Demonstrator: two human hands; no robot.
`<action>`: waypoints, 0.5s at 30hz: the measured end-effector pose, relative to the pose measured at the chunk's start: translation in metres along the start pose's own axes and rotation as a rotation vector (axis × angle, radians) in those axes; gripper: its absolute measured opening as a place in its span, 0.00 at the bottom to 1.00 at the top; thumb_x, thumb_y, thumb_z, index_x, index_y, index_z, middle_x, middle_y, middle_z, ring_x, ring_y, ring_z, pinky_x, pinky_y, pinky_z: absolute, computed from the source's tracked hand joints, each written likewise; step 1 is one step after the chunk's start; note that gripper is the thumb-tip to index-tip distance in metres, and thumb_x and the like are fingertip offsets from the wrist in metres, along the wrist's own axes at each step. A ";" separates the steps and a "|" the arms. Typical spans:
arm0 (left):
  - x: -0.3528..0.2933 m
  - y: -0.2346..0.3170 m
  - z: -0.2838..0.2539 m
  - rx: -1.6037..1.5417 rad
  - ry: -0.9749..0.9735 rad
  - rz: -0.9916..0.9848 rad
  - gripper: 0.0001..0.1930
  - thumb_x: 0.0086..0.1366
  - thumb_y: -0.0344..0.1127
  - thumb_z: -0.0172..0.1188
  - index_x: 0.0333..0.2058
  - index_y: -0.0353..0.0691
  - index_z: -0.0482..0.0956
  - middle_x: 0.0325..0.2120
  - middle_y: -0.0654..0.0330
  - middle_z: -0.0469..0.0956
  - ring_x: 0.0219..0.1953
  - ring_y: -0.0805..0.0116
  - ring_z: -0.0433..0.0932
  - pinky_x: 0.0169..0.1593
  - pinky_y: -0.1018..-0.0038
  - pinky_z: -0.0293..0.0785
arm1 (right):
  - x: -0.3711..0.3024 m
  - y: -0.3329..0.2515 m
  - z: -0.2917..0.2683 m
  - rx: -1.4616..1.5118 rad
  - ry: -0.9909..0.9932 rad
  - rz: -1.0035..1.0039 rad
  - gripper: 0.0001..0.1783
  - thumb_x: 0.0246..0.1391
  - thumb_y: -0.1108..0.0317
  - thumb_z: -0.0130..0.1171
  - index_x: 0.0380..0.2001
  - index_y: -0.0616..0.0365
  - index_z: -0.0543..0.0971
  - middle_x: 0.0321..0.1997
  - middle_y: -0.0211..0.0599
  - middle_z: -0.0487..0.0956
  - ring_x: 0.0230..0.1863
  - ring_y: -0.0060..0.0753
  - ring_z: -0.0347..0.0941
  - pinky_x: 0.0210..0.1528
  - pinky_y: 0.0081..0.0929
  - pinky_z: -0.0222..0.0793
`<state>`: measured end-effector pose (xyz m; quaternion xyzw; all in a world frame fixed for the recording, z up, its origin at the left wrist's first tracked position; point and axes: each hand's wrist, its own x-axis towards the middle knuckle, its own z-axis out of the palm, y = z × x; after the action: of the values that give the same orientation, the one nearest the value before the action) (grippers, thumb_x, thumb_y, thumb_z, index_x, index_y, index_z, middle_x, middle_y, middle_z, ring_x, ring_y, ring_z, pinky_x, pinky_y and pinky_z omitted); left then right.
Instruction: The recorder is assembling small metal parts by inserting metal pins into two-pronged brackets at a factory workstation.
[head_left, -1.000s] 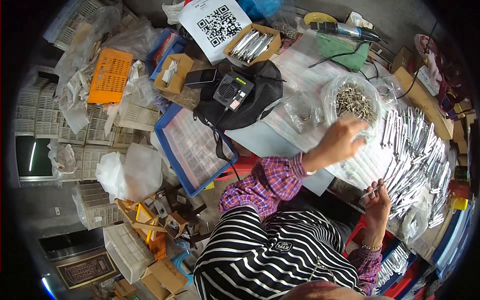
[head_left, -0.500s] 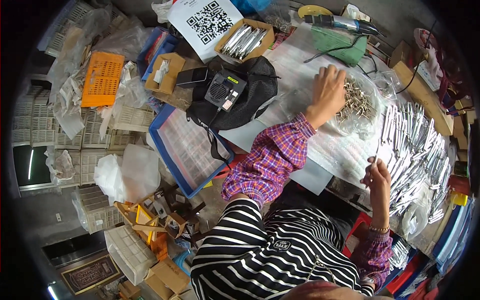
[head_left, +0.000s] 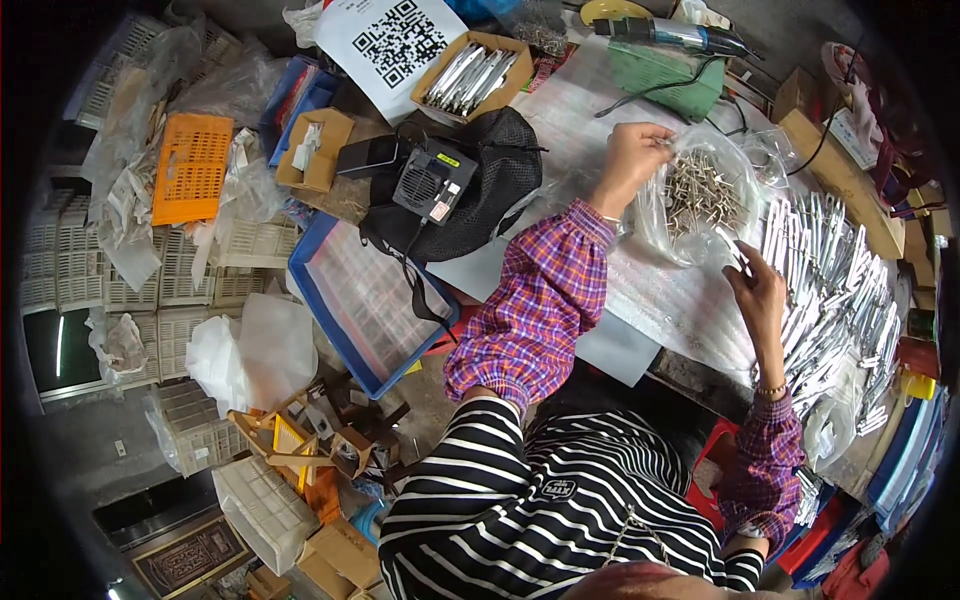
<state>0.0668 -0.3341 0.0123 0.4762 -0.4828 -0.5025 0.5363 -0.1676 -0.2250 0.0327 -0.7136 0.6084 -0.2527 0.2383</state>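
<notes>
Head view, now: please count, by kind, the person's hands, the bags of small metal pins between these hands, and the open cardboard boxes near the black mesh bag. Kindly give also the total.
Hands: 2 (left hand, right hand)
Bags of pins: 1 (clear bag)
Open cardboard boxes: 2 (box of silvery parts, box of white pieces)
Total: 5

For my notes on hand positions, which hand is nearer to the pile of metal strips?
The right. The right hand is just left of the metal strips; the left hand is farther away, at the plastic bag's left side.
</notes>
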 end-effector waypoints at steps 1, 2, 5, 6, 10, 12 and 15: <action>-0.002 0.002 0.002 -0.111 -0.001 -0.028 0.11 0.50 0.19 0.57 0.35 0.26 0.77 0.27 0.53 0.79 0.28 0.72 0.78 0.32 0.80 0.73 | 0.002 0.000 0.002 -0.024 -0.027 0.013 0.22 0.44 0.71 0.64 0.46 0.61 0.76 0.30 0.43 0.81 0.25 0.23 0.74 0.28 0.22 0.68; -0.003 0.005 0.003 -0.222 -0.001 -0.056 0.13 0.50 0.18 0.56 0.38 0.25 0.76 0.29 0.52 0.79 0.28 0.71 0.78 0.32 0.79 0.74 | 0.003 0.000 0.004 -0.047 -0.053 0.026 0.22 0.44 0.71 0.63 0.46 0.60 0.75 0.29 0.43 0.81 0.25 0.23 0.75 0.28 0.22 0.69; 0.004 0.006 0.026 -0.501 -0.067 -0.135 0.13 0.51 0.16 0.54 0.39 0.25 0.75 0.30 0.52 0.78 0.29 0.70 0.78 0.34 0.78 0.76 | 0.001 0.006 0.002 -0.018 -0.010 0.031 0.21 0.43 0.70 0.63 0.45 0.57 0.76 0.20 0.40 0.76 0.19 0.20 0.67 0.23 0.23 0.63; 0.004 0.008 0.029 -0.498 -0.062 -0.138 0.13 0.51 0.16 0.54 0.39 0.25 0.75 0.30 0.52 0.78 0.29 0.70 0.78 0.34 0.78 0.76 | 0.001 0.006 0.004 -0.011 0.009 0.040 0.20 0.43 0.70 0.63 0.43 0.55 0.77 0.15 0.38 0.73 0.15 0.20 0.62 0.20 0.24 0.59; 0.008 0.011 0.039 -0.633 -0.069 -0.228 0.14 0.46 0.15 0.55 0.34 0.27 0.77 0.27 0.55 0.78 0.27 0.72 0.77 0.30 0.79 0.72 | 0.003 0.011 0.011 0.047 -0.034 0.108 0.21 0.45 0.71 0.62 0.46 0.57 0.76 0.22 0.37 0.77 0.18 0.22 0.66 0.23 0.24 0.62; 0.013 0.002 0.035 -0.554 -0.019 -0.163 0.16 0.44 0.15 0.55 0.36 0.27 0.76 0.27 0.56 0.78 0.27 0.73 0.76 0.29 0.79 0.72 | 0.002 0.021 0.009 -0.079 0.001 0.062 0.20 0.45 0.71 0.60 0.45 0.58 0.76 0.23 0.39 0.78 0.19 0.25 0.68 0.25 0.25 0.64; 0.011 -0.006 0.011 -0.454 -0.033 -0.149 0.20 0.44 0.18 0.57 0.40 0.28 0.75 0.28 0.58 0.78 0.28 0.74 0.75 0.33 0.83 0.70 | 0.004 0.031 0.016 0.033 0.102 -0.044 0.17 0.43 0.68 0.59 0.41 0.55 0.77 0.22 0.47 0.76 0.19 0.43 0.73 0.24 0.32 0.65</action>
<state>0.0553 -0.3456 0.0072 0.3695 -0.3298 -0.6441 0.5830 -0.1800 -0.2327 0.0011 -0.7089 0.5996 -0.3040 0.2132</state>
